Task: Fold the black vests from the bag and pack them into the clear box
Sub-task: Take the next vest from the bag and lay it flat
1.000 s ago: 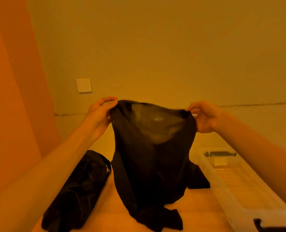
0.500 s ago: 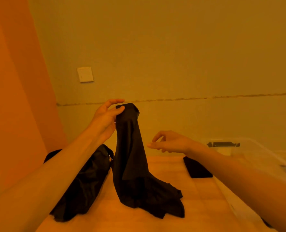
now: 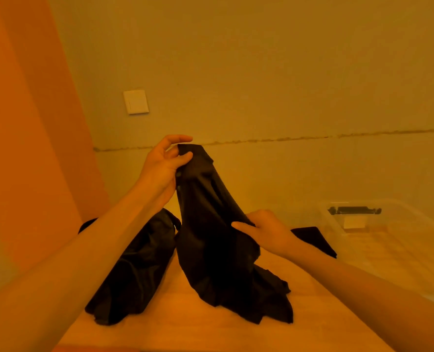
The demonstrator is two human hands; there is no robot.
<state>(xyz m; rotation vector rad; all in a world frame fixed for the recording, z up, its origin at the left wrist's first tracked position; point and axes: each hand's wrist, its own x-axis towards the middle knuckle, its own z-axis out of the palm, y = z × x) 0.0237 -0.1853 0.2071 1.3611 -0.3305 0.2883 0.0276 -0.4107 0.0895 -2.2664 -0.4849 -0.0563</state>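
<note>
The left hand [image 3: 163, 163] pinches the top of a black vest [image 3: 210, 237] between thumb and fingers, holding it up, its hem pooled on the wooden table [image 3: 185, 331] – the right hand [image 3: 266, 231] grips its side midway down; black bag [image 3: 134, 270] just left, clear box [image 3: 419, 217] at right

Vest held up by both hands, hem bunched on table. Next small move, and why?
Probably lay the vest flat on the table: the left hand only pinches its top, the right hand grips a side edge, and the hem lies crumpled there.
</note>
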